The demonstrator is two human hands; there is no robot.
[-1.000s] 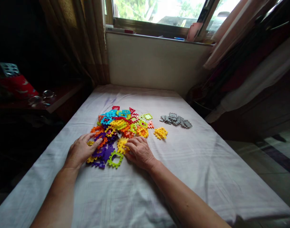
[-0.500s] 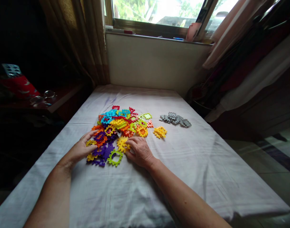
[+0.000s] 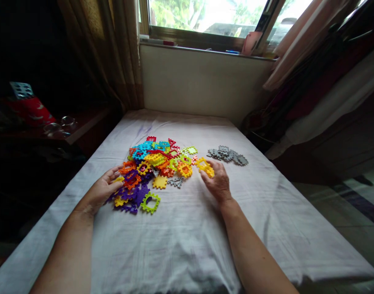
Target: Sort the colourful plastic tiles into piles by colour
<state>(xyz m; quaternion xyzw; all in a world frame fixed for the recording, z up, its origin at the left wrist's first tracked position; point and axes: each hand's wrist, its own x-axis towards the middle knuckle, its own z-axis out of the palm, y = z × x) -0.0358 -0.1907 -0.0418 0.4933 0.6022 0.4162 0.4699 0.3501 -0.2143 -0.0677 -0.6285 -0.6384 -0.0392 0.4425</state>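
Colourful interlocking plastic tiles with toothed edges lie in a heap on the bed. At the heap's left edge, my left hand [image 3: 101, 188] is closed, a yellow tile [image 3: 118, 179] between thumb and fingers. Purple tiles [image 3: 140, 194] and a green square frame tile [image 3: 150, 203] lie close by. To the right of the heap, my right hand [image 3: 216, 180] grips a yellow frame tile [image 3: 202, 164], with more yellow under the fingers. Between the hands are a solid yellow tile [image 3: 160, 182] and a grey triangular tile [image 3: 175, 182].
A separate pile of grey tiles [image 3: 226, 154] lies farther right. The pale sheet [image 3: 162, 249] covers the bed. A dark side table with glasses [image 3: 60, 126] and a red container [image 3: 34, 112] stands left. Clothes hang at right, below a window at the back.
My right hand has moved right from the heap's front to the separate yellow tiles. A grey triangular tile now shows where it was. My left hand has stayed at the heap's left edge.
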